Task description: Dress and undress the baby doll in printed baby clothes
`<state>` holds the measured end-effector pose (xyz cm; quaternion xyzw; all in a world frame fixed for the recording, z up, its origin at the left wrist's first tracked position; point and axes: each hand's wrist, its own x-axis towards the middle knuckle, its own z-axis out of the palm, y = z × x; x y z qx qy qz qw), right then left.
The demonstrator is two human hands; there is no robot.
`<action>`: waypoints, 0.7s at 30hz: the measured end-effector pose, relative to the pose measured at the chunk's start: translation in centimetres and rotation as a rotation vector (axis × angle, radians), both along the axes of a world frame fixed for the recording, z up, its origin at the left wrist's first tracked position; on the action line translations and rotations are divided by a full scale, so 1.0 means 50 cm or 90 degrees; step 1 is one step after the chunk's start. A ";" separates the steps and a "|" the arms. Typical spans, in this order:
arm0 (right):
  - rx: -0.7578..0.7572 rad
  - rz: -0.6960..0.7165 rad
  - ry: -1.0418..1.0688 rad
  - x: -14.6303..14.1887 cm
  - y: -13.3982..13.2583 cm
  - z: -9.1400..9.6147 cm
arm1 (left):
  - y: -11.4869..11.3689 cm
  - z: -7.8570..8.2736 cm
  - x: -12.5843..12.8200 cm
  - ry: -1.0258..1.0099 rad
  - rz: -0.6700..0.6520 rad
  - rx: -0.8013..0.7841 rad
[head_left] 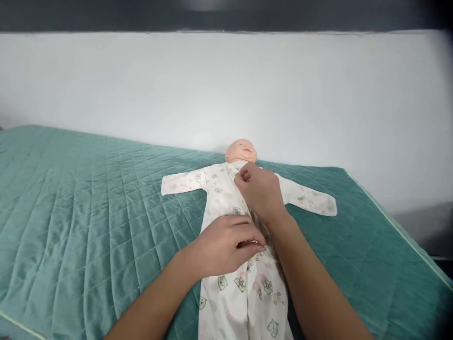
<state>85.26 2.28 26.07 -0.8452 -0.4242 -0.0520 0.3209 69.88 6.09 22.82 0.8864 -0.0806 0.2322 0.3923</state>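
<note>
A baby doll (241, 151) lies on its back, dressed in a white baby romper (221, 200) printed with small green bears and other figures. Both sleeves stretch out sideways, and the romper's front opening runs down the middle. My right hand (260, 189) is closed at the chest, its fingers pinching the edge of the romper just below the doll's neck. Lower down, at the belly, my left hand (230, 245) pinches the romper's front edge between thumb and fingers. My hands and forearms hide part of the chest and the right side of the romper.
A green quilted cover (106, 212) spreads under the doll, with pale piping along its edge at the right. Behind the doll's head rises a white wall (177, 89), with a dark band (141, 16) across its top.
</note>
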 end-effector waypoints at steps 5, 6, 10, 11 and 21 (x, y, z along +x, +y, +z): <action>0.229 -0.013 0.302 0.034 -0.026 0.011 | 0.013 0.021 -0.026 0.024 0.047 0.033; 0.240 -0.022 0.308 0.035 -0.030 0.011 | 0.021 0.028 -0.033 0.050 0.067 0.039; 0.223 -0.029 0.203 0.029 -0.035 -0.001 | 0.056 0.051 -0.056 0.215 0.125 0.129; 0.223 -0.021 0.176 0.027 -0.034 -0.006 | 0.063 0.054 -0.059 0.253 0.127 0.150; 0.228 0.002 0.274 0.039 -0.025 -0.027 | 0.058 0.068 -0.066 0.371 0.088 0.147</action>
